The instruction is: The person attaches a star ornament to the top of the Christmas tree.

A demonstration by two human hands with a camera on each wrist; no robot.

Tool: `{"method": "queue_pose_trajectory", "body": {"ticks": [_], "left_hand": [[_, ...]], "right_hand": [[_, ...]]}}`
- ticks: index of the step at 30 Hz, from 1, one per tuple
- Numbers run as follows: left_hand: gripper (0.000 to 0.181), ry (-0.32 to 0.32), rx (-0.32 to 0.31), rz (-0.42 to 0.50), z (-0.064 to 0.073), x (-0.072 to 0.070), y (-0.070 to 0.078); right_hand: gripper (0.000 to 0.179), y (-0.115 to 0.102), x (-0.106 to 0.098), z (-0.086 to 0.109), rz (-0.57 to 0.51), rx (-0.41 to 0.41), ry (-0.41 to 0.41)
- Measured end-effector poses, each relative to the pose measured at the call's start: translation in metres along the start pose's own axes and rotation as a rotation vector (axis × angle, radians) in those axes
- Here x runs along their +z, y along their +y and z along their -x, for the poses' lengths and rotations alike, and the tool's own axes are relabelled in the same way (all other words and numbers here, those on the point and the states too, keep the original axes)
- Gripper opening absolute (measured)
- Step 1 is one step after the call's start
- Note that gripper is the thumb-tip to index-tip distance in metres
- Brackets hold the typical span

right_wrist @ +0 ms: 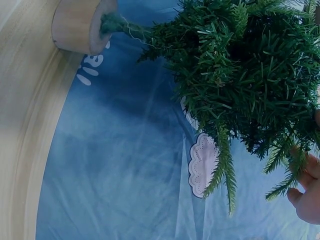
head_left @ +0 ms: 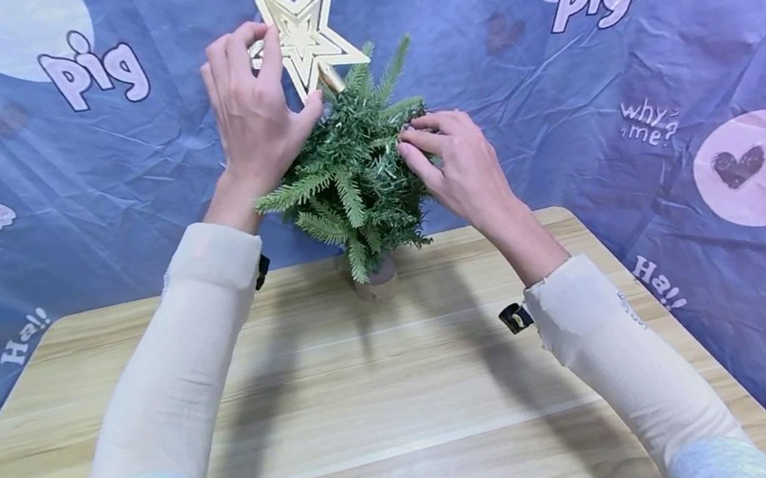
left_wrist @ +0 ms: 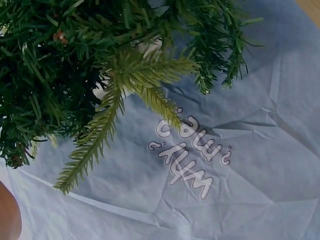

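Note:
A small artificial Christmas tree [head_left: 373, 156] stands upright at the table's far edge on a round wooden base [head_left: 376, 281]. A gold star tree topper [head_left: 310, 27] tilts to the left at its top, with a gold stem [head_left: 331, 78] running into the foliage. My left hand [head_left: 250, 96] grips the star's lower left side, thumb at the lowest point and the other fingers curled at its left arm. At the tree's right side, my right hand [head_left: 457, 159] pinches a branch; in the right wrist view its fingers [right_wrist: 310, 167] show among green sprigs [right_wrist: 295, 175].
The wooden table [head_left: 351, 413] reaches toward me, its far edge close to a blue printed cloth backdrop [head_left: 477, 71] that also hangs along both sides. Longer light green sprigs [head_left: 299, 192] stick out toward my left forearm.

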State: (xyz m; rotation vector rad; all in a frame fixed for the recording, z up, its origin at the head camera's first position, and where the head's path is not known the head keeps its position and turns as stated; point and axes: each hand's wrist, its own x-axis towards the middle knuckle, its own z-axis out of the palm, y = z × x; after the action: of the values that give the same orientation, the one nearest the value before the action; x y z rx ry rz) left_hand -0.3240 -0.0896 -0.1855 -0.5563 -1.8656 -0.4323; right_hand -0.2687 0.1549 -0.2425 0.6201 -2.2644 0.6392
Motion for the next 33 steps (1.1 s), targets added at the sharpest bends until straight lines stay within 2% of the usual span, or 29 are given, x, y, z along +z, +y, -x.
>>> {"method": "queue_pose_trajectory", "body": {"ticks": [5, 9, 16, 30, 33], "left_hand": [[0.069, -0.024, 0.038, -0.012, 0.0031, -0.0025, -0.0030], [0.073, -0.044, 0.039, 0.003, 0.0053, -0.0040, -0.0042], [0.072, -0.095, 0.067, -0.018, 0.0068, -0.0075, -0.0056], [0.072, -0.113, 0.107, 0.000, 0.0049, -0.0092, -0.0052], [0.071, -0.103, 0.132, -0.008, 0.0040, -0.0094, -0.0051]], "right_hand": [[0.033, 0.0006, 0.0005, 0.0004, -0.007, -0.001, 0.005], [0.033, 0.0007, 0.0003, 0.0007, -0.008, 0.001, 0.005], [0.032, -0.0001, 0.0002, 0.0010, -0.004, -0.004, 0.009], [0.032, -0.0007, -0.0010, 0.0009, -0.003, -0.009, 0.004], [0.032, -0.0004, -0.0007, 0.0010, -0.006, -0.008, 0.003]]}}
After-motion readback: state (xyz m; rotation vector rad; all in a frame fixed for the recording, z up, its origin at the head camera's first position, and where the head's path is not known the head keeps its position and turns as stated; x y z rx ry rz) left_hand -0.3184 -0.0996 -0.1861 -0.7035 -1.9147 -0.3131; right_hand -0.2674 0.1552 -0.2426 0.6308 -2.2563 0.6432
